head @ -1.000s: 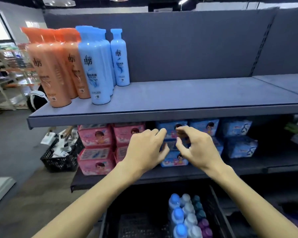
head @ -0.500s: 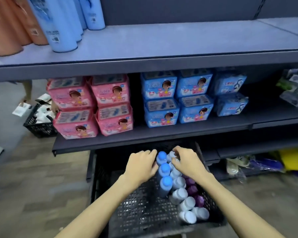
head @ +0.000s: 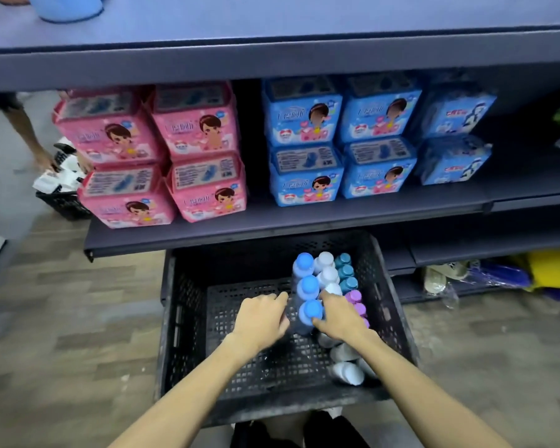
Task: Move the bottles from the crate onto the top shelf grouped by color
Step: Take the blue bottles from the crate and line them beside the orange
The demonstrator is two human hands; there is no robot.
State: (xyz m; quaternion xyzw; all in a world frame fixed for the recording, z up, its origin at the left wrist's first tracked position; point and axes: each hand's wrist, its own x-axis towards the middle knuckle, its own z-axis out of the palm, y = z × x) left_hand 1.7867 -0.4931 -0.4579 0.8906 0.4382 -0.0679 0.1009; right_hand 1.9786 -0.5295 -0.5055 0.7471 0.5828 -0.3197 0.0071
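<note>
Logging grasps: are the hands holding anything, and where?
Right hand grips the nearest blue-capped bottle just below its cap; left hand touches its side, grip unclear.

Blue-capped bottles (head: 307, 286): three
Teal-capped bottles (head: 346, 271): three
Purple-capped bottles (head: 353, 297): three
Pale-capped bottles (head: 328, 275): six that I can count
Pink packs (head: 204, 130): four
Blue packs (head: 304, 121): six

Crate (head: 181, 318) L half free, bottles (head: 328, 276) packed R, shelf (head: 272, 231) overhangs rear
</note>
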